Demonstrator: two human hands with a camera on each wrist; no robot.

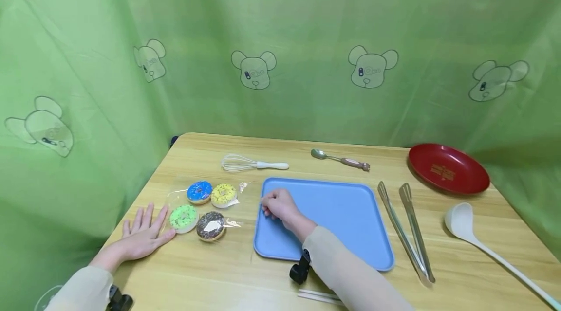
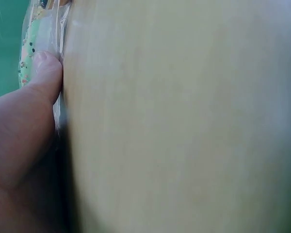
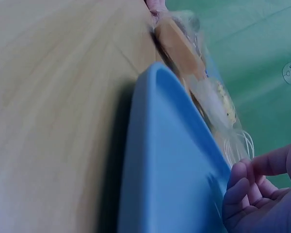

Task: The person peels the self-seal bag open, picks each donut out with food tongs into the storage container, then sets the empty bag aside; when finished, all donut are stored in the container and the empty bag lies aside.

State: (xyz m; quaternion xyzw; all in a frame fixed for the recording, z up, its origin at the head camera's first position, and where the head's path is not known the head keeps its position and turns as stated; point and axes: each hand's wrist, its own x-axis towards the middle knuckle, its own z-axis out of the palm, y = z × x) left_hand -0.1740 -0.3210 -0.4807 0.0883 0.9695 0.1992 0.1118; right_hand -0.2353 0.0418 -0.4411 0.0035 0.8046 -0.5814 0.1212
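Observation:
A clear plastic bag (image 1: 233, 224) lies on the table with four-colour toy doughnuts in it: a blue one (image 1: 199, 191), a yellow one (image 1: 224, 194), a green one (image 1: 183, 217) and a brown one (image 1: 211, 226). My left hand (image 1: 143, 237) is spread flat on the table at the bag's left side, its thumb (image 2: 47, 73) against the plastic by the green doughnut. Over the left rim of a blue tray (image 1: 324, 218), my right hand (image 1: 282, 205) pinches the bag's right end between thumb and fingers, as the right wrist view shows.
Behind the tray lie a white-handled whisk (image 1: 256, 163) and a spoon (image 1: 341, 159). To its right are metal tongs (image 1: 409, 233), a white ladle (image 1: 486, 247) and a red plate (image 1: 473, 177). Chopsticks (image 1: 320, 296) lie near the front, partly under the right sleeve. A green curtain (image 1: 307, 106) surrounds the table.

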